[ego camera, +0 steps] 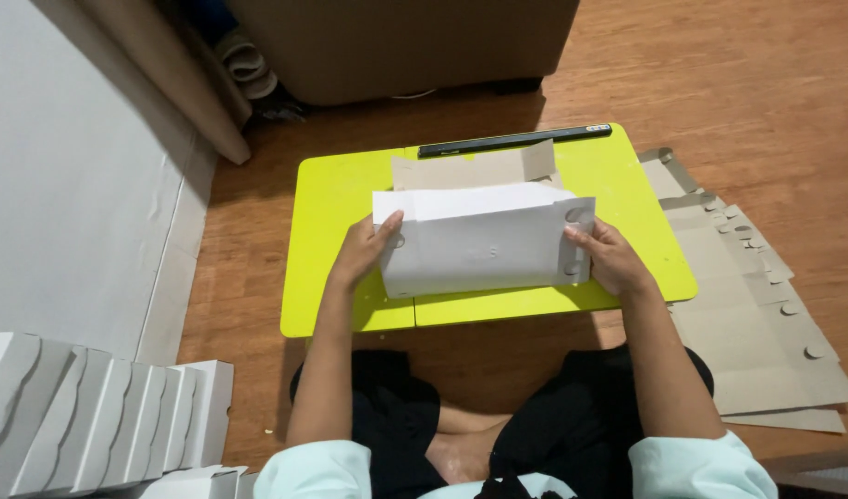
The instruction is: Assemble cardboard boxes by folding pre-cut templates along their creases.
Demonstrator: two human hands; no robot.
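Note:
A flat white cardboard box blank [484, 240] lies on a small lime-green folding table [331, 203], its brown inner side showing at the far edge. My left hand [364, 249] grips the blank's left edge with the thumb on top. My right hand [609, 259] holds the right edge, where there are rounded cut-outs. The near panel looks folded up over the rest. A black ruler-like strip [516, 139] lies along the table's far edge.
Several flat brown box blanks [766, 323] are stacked on the wooden floor to the right. Folded white boxes [100, 416] stand in a row at lower left. A white mat covers the floor on the left; brown furniture stands beyond the table.

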